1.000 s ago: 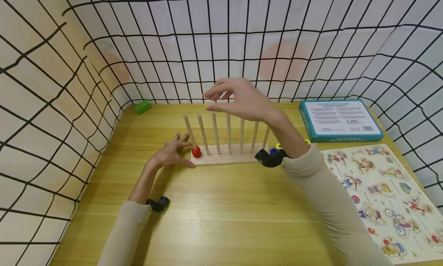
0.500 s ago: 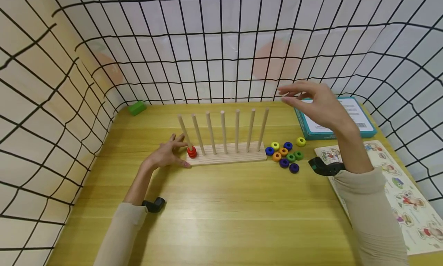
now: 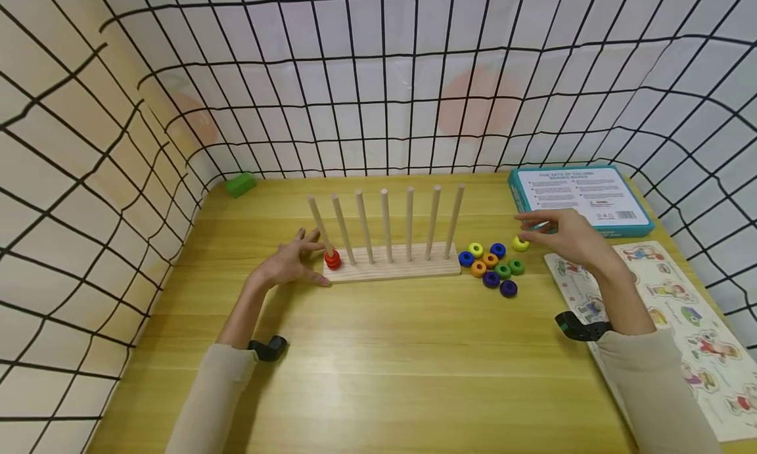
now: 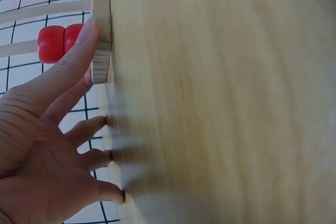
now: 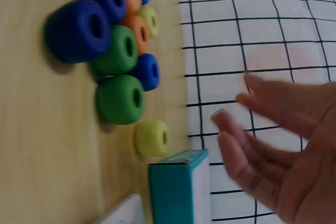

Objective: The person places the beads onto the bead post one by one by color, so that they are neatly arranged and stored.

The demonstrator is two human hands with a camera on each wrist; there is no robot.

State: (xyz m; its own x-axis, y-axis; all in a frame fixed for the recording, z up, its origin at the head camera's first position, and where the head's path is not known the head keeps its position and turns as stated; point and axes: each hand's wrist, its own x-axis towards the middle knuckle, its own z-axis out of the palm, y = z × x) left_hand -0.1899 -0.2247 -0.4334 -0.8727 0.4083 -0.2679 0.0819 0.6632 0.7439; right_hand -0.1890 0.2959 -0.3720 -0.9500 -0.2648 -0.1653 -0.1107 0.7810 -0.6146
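A wooden peg stand with several upright rods stands mid-table, red beads threaded on its leftmost rod. At the stand's left end, my left hand holds the base between thumb and index finger; its other fingers spread onto the table. The left wrist view shows the thumb beside the red beads. My right hand hovers by a lone yellow bead, fingers extended and apart, nothing between them. Loose blue, orange, green, purple and yellow beads lie right of the stand.
A teal box lies at the back right. Under my right forearm is a picture puzzle board. A green block sits at the back left. Black netting over white sheeting encloses the back and sides.
My right hand has moved from above the stand to the right, then down toward the lone yellow bead. The loose beads came into full view. My left hand stays at the stand.
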